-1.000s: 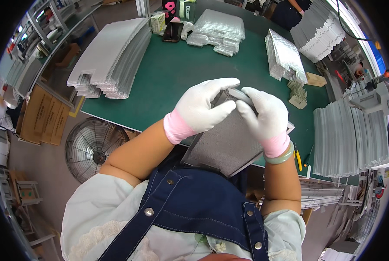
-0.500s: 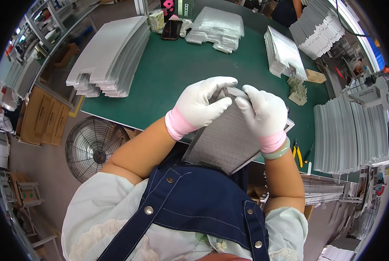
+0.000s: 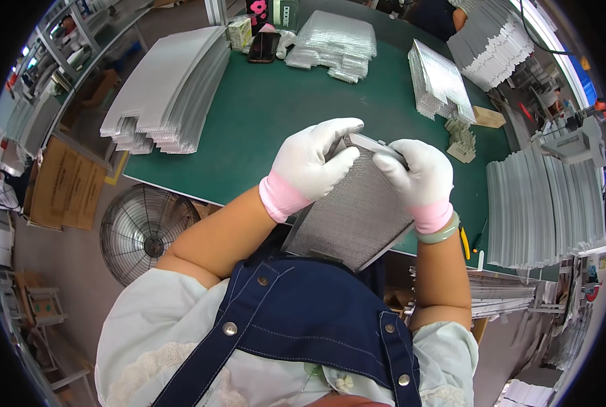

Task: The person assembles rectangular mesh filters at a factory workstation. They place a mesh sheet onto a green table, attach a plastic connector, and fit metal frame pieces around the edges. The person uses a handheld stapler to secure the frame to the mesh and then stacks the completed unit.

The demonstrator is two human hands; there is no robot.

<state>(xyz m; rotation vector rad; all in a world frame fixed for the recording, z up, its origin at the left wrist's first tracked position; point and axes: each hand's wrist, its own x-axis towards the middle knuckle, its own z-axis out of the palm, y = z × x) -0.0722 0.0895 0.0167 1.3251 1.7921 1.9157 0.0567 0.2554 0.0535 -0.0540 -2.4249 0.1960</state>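
Both hands (image 3: 313,166) (image 3: 418,178) grip mesh panel (image 3: 354,217) | green table (image 3: 269,108) | floor fan (image 3: 143,230)

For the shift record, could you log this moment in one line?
left hand: grips mesh panel top edge | right hand: grips same edge | green table beneath

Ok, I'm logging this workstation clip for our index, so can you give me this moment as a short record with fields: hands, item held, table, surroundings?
left hand: white glove with pink cuff, gripping the top edge of the panel
right hand: same kind of glove, pinching the metal strip along that edge
item held: grey mesh panel, tilted, lower end toward the person's chest
table: green mat with stacks of silver mesh sheets
surroundings: round fan on the floor to the left
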